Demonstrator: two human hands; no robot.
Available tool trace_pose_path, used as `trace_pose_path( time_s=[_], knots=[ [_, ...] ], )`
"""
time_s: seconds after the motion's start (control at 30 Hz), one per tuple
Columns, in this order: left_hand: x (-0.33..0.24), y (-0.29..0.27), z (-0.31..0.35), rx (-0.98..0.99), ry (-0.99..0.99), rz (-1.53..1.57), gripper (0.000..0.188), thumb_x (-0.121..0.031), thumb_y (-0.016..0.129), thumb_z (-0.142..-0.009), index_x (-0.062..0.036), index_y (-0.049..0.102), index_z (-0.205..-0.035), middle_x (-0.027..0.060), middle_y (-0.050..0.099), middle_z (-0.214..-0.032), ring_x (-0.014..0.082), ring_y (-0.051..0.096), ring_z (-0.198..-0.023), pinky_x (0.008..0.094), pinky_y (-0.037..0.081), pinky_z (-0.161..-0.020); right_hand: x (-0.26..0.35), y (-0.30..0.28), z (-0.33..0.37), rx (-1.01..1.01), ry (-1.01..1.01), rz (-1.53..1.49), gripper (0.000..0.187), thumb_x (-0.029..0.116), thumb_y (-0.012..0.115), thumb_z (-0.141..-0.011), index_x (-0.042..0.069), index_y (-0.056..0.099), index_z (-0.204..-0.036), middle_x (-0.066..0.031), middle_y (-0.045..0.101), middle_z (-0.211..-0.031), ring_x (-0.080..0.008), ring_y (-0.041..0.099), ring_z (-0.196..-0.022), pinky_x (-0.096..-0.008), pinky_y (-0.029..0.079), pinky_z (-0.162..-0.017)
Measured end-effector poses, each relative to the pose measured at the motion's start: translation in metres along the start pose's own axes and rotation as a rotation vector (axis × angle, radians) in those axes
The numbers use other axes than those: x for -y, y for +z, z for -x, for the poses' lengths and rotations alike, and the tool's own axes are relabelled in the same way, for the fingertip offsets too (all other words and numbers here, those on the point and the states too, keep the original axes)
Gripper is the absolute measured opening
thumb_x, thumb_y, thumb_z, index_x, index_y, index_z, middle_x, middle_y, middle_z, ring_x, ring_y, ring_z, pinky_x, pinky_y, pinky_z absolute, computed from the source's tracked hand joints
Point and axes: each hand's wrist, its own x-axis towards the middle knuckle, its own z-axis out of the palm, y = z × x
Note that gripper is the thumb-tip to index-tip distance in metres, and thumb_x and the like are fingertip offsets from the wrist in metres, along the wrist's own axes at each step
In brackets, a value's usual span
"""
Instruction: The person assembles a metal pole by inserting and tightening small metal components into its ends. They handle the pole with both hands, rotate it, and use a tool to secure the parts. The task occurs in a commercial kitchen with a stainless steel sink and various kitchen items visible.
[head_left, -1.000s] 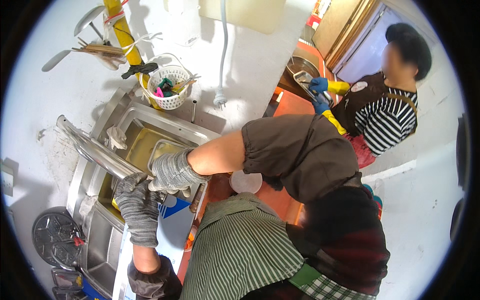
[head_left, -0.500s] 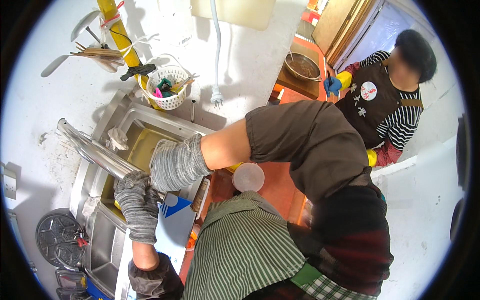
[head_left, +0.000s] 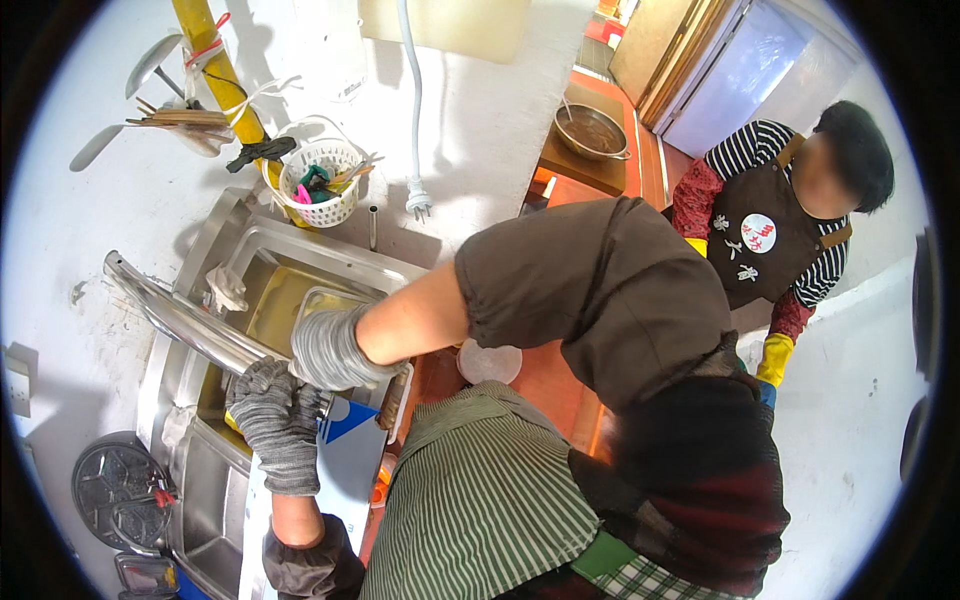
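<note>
Both my hands wear grey knitted gloves and meet above a steel sink (head_left: 300, 240). My left hand (head_left: 275, 420) is closed around the lower end of a shiny metal tube (head_left: 180, 315), which slants up toward the wall on the left. Close against it is my right hand (head_left: 335, 350), bent down at the wrist, its fingers hidden behind the glove. Below the hands, a clear tray (head_left: 338, 298) sits in yellowish liquid in the sink. A white and blue box-like sheet (head_left: 345, 465) lies beside my left forearm.
A white basket (head_left: 325, 205) of small tools hangs by a yellow pole (head_left: 215, 75). A plug (head_left: 418, 200) dangles on the wall. At the right stands a person (head_left: 775, 220) in a brown apron, near a pan (head_left: 590, 132). A round translucent lid (head_left: 490, 362) lies near my apron.
My right hand has shifted slightly left and lower, still beside the left. The metal tube has barely moved. The other person has turned and lowered a gloved arm, away from the counter.
</note>
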Motion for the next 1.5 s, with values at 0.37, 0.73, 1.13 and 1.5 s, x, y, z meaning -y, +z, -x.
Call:
trace_pose_path(
  time_s=[0.37,0.73,1.13,1.5],
  knots=[
    [-0.004,-0.001,-0.008,0.021,-0.032,0.024,0.020,-0.010,0.072,-0.064,-0.0039,0.065,-0.082,0.0143,0.064,-0.085,0.0358,0.059,-0.082,0.0444,0.046,-0.076,-0.006,-0.057,0.043,0.019,0.224,-0.498,0.036,0.038,0.052,-0.092,0.004,0.065,-0.094,-0.0127,0.066,-0.073,-0.0343,0.066,-0.077,-0.0448,0.053,-0.069],
    [-0.009,-0.003,0.011,-0.007,-0.108,0.160,0.021,-0.019,0.071,-0.066,-0.0097,0.066,-0.084,0.0101,0.063,-0.087,0.0329,0.059,-0.085,0.0431,0.043,-0.081,-0.007,-0.051,0.043,-0.356,-0.315,0.364,0.013,0.016,0.061,-0.075,0.004,0.066,-0.074,-0.0124,0.064,-0.066,-0.0305,0.065,-0.065,-0.0421,0.050,-0.052],
    [-0.011,-0.021,0.053,0.140,-0.114,-0.069,0.025,-0.026,0.069,-0.065,-0.0128,0.065,-0.086,0.0064,0.062,-0.089,0.0289,0.057,-0.092,0.0433,0.040,-0.083,0.079,-0.029,0.051,-0.067,0.327,-0.823,0.035,0.034,0.056,-0.088,0.000,0.058,-0.078,-0.0112,0.056,-0.062,-0.0278,0.060,-0.055,-0.0409,0.046,-0.049],
    [-0.010,-0.030,0.062,0.190,-0.091,-0.157,0.011,-0.017,0.064,-0.068,-0.0087,0.066,-0.074,0.0102,0.062,-0.070,0.0230,0.059,-0.061,0.0376,0.046,-0.056,0.090,-0.067,0.062,0.061,0.002,0.232,0.031,0.024,0.059,-0.078,0.012,0.057,-0.107,-0.0125,0.062,-0.080,-0.0332,0.063,-0.078,-0.0436,0.050,-0.068]
  ],
)
